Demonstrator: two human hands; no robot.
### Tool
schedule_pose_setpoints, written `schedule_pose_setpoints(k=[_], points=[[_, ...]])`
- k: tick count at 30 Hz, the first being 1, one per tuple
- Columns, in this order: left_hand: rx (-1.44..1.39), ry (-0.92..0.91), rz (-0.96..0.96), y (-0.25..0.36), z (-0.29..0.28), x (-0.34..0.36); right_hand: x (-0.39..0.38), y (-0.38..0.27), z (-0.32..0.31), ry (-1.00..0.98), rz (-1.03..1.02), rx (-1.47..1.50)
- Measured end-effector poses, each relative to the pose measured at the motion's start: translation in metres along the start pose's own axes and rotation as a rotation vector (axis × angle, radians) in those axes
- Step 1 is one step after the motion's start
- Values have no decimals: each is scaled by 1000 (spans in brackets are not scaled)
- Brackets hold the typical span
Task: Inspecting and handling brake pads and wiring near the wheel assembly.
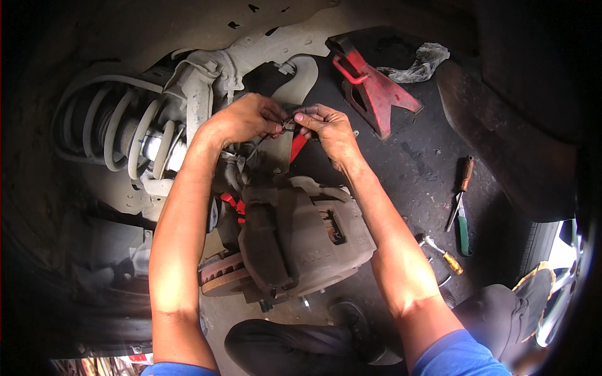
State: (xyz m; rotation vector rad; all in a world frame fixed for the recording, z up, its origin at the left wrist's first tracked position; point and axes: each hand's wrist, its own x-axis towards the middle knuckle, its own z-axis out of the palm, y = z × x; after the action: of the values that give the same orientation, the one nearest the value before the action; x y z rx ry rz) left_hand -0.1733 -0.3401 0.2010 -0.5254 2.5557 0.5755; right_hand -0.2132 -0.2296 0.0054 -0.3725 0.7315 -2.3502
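My two hands meet above the brake caliper (307, 232), close to the suspension arm. Fingers of my left hand (243, 119) are pinched on a thin dark cable (287, 123). My right hand (332, 133) pinches the same cable from the other side, thumb against fingers. Small details between the fingertips are too fine to make out. Below my wrists the grey-brown caliper sits over the rusty brake disc (226, 279). Left of my left forearm lies the coil spring (108, 128) around its strut, with a bright silver section (164, 150).
A red jack stand (376, 100) stands on the dark floor, crumpled clear plastic (423, 62) beside it. To the right lie a tool with orange and green handles (463, 213) and a yellow-handled tool (451, 263). A wheel (561, 282) is at far right; my dark-trousered leg (288, 344) is below.
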Motion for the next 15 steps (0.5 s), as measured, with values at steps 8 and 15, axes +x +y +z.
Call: schedule_pose_setpoints(k=[8, 15], points=[[37, 7, -84, 4, -2, 1, 2, 1, 3, -14, -51, 25], [-25, 38, -76, 0, -2, 0, 1, 0, 5, 5, -40, 20]])
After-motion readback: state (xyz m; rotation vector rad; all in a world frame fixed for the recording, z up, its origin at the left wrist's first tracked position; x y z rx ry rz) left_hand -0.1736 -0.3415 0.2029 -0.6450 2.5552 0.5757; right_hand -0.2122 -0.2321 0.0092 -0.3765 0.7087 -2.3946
